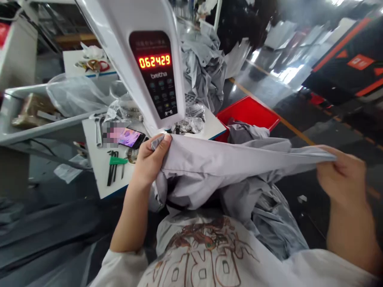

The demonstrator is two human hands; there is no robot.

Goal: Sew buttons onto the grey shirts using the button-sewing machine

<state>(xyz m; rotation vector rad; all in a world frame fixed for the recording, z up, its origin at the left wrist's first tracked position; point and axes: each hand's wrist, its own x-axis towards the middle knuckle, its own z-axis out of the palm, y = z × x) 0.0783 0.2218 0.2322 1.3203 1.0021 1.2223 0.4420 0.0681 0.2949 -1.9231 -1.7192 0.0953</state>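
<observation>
A light grey fabric piece is stretched sideways between my two hands, its upper edge nearly straight. My left hand pinches its left end, thumb on top, just below the head of a white machine with a red lit display. At the far right, my right hand is closed on the other end, its fingertips partly hidden by the cloth. More of the grey fabric hangs in folds below, over my lap.
A white table on the left bears a phone, hex keys in a green holder and plastic bags. Behind the fabric is a red bin with grey cloth. A grey cloth pile lies beyond the machine.
</observation>
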